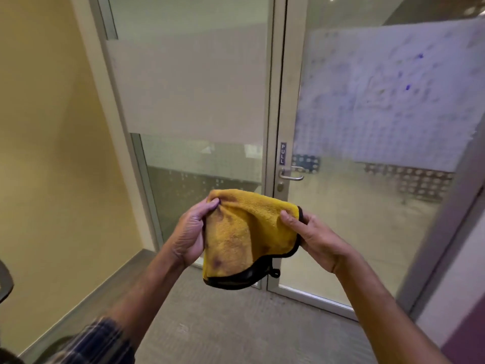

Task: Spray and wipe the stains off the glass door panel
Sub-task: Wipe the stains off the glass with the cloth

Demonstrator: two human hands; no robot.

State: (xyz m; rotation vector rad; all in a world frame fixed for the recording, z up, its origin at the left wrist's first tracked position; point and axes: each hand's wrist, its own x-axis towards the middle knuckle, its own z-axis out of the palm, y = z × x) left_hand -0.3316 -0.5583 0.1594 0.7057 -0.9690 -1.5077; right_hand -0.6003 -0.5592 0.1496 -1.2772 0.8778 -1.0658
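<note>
A yellow microfibre cloth (244, 232) with a black edge hangs between my two hands at chest height in front of the door. It shows brown and purplish marks. My left hand (191, 232) pinches its upper left corner; my right hand (312, 237) grips its right edge. The glass door panel (367, 206) stands ahead on the right, with a frosted band (388, 95) carrying faint bluish smears and two small blue spots. No spray bottle is in view.
A metal lever handle (291, 174) and a PULL label (283, 153) sit on the door's left stile. A fixed glass panel (194, 101) stands to the left, then a yellow wall (47, 153). Grey carpet (236, 324) covers the floor. A dark chair part (5, 282) pokes in at far left.
</note>
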